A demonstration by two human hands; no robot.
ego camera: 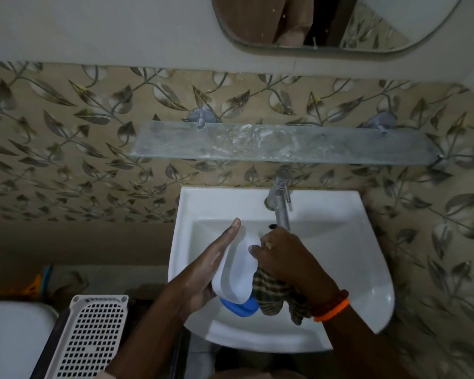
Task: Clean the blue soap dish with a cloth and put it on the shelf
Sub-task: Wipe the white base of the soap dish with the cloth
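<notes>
Holding over the white ceramic sink [367,269]: we brace the blue-and-white oval plastic soap dish [237,274], long axis toward the glass wall shelf [257,143], against our flat left hand [216,258]; right hand [285,255] grips the checked cloth [274,294].

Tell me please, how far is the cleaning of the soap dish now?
Wiping is under way, nothing finished. The left hand supports the soap dish over the sink while the right hand rubs it with the checked cloth. Still left: placing it on the glass shelf.
</notes>
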